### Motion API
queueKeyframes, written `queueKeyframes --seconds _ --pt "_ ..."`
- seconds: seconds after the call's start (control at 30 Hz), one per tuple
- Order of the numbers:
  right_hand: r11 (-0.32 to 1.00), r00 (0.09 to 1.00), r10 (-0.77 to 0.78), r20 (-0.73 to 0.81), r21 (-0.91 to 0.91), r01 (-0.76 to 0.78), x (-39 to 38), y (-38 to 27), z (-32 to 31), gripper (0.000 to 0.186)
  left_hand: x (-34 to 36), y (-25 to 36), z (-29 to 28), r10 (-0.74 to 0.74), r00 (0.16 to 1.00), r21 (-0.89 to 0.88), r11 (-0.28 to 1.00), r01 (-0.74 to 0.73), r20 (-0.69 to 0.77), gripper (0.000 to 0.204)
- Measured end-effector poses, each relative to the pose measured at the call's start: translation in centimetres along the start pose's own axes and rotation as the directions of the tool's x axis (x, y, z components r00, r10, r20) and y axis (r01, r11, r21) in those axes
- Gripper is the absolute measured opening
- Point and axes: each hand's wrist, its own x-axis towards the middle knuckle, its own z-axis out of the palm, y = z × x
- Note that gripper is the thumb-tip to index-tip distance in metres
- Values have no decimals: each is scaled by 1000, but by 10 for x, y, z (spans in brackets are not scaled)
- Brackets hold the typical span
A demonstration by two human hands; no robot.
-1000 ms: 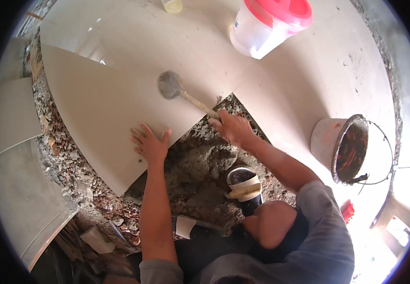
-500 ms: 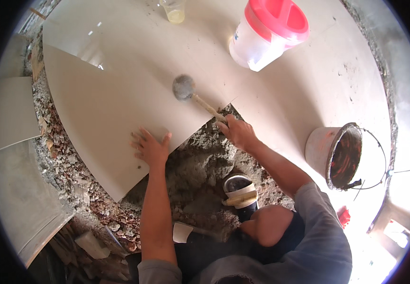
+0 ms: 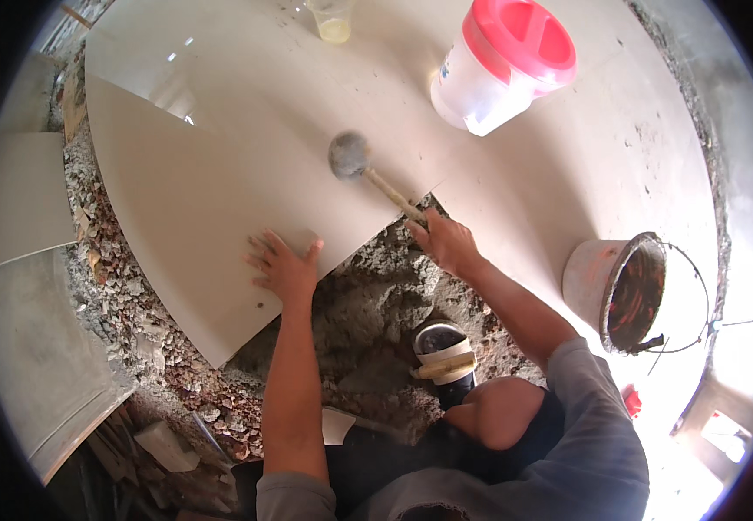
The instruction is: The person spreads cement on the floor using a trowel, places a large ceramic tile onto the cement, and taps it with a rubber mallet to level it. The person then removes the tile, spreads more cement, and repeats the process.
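A large pale floor tile point(image 3: 220, 182) lies in front of me, its near edge bordering rough grey mortar point(image 3: 359, 313). My left hand point(image 3: 288, 267) rests flat on the tile near that edge, fingers spread. In my right hand point(image 3: 448, 243) is the wooden handle of a rubber mallet point(image 3: 349, 155), gripped beside the tile's corner. The mallet's round grey head is over the tile, beyond and to the right of my left hand. Whether the head touches the surface I cannot tell.
A white bucket with a pink lid point(image 3: 472, 87) stands on the tiles, with a clear cup point(image 3: 333, 24) of yellowish liquid farther left. On the right a dirty pail point(image 3: 587, 286) lies tipped. Broken rubble point(image 3: 146, 330) runs along the left. A black-and-white slipper point(image 3: 444, 347) is on the mortar.
The whole view has shifted slightly, moving things a little to the right. My left hand stays on the tile, and the mallet is still in my right hand over nearly the same spot.
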Motion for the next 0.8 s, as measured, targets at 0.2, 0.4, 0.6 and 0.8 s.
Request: queueKeyframes --seconds 0.2,0.4,0.6,0.8 --pt "988 996 93 12 124 -94 -14 5 2 39 1 -1 2 36 999 -15 999 -36 14 103" --pt "991 998 62 -12 117 -60 -25 0 -3 41 3 2 7 23 1000 57 998 -23 3 101" --pt "999 988 -54 -142 -1 55 -20 6 6 39 4 3 6 41 998 22 999 -40 -41 102" --pt "999 998 -3 -66 -40 0 -15 13 15 38 4 5 6 19 999 29 999 -18 -25 103"
